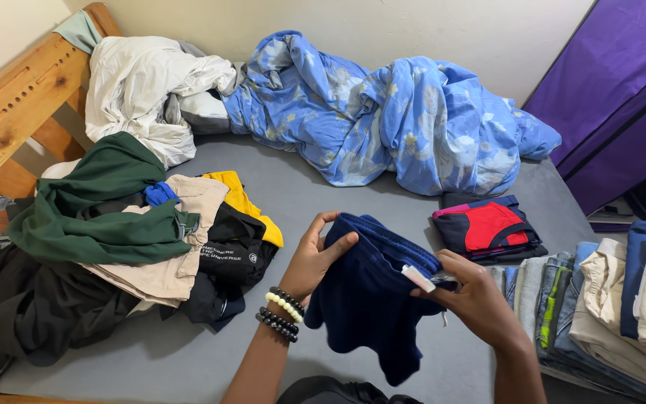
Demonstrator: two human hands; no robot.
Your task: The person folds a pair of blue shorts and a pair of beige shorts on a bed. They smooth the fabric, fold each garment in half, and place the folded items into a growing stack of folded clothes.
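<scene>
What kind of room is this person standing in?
Most likely a bedroom. There is a bed with a grey sheet and wooden headboard, a crumpled blue floral duvet, and a purple fabric wardrobe. Both hands hold a navy garment over it.

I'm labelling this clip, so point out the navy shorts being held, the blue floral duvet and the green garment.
navy shorts (364,299): head view, on the front fabric hanging between the hands.
blue floral duvet (390,120): head view, on the middle of the bunched heap.
green garment (102,202): head view, on its broad upper fold.
</scene>
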